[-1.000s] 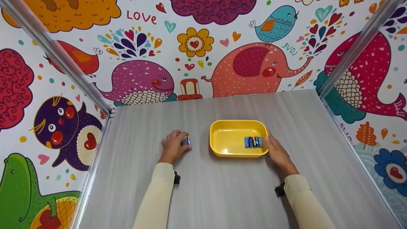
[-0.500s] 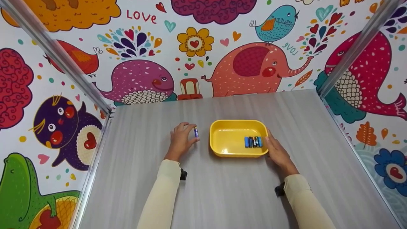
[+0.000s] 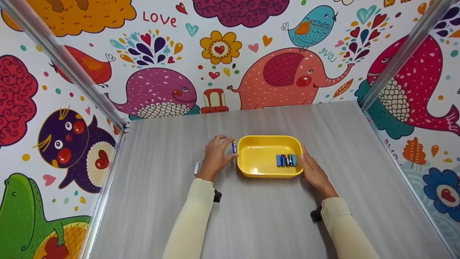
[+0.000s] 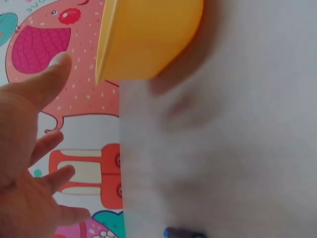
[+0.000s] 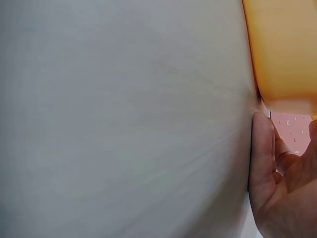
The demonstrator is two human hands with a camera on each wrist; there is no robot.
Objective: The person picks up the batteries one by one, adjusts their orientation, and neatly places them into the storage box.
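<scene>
In the head view my left hand (image 3: 217, 156) pinches a small purple-blue battery (image 3: 234, 146) with a yellow end between thumb and fingertips. It is right at the left rim of the yellow tub (image 3: 244, 172). The left wrist view shows this hand (image 4: 29, 148) with its thumb apart from the fingers; the held battery does not show there. My right hand (image 3: 316, 174) grips the tub's right side, thumb up at the rim. Several batteries (image 3: 286, 160), blue and dark, lie side by side inside the tub at its right end.
Another battery (image 3: 197, 168) lies on the grey table (image 3: 258, 216), left of my left wrist. A printed wall (image 3: 215, 79) with cartoon animals closes off the back, and metal posts (image 3: 402, 57) stand at the corners.
My left hand has moved right and slightly away with the battery, up to the tub's rim. The battery on the table has come into sight behind it. Right hand and tub have stayed put.
</scene>
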